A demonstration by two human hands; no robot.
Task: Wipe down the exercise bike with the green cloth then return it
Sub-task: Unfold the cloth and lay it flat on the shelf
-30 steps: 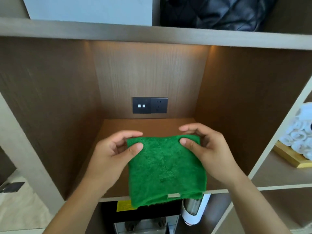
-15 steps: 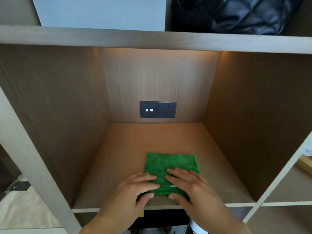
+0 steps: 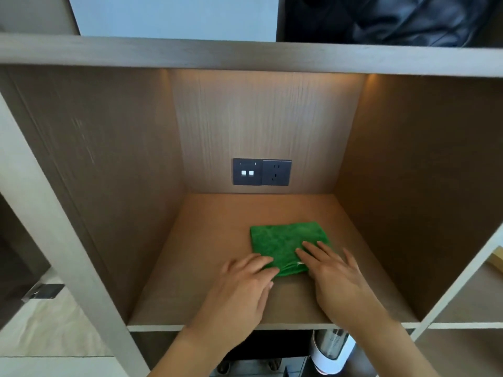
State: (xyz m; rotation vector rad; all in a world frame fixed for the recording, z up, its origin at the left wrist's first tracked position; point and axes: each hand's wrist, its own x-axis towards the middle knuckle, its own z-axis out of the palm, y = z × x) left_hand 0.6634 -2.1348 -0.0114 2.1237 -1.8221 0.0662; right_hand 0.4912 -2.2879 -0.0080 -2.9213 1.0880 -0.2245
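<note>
Shelf floor (image 3: 206, 240) lay bare around the folded green cloth (image 3: 283, 240); left hand (image 3: 239, 289) and right hand (image 3: 337, 278) rested flat, fingers spread, grasping nothing, fingertips on its near edge.

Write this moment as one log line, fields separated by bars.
stage: returning | green cloth: folded, flat on cubby shelf | left hand, right hand: open, fingers resting on cloth

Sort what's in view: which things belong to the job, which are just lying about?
Job: cloth, shelf, left hand, right hand.
Lying about: socket, black bag, white bottle.
</note>
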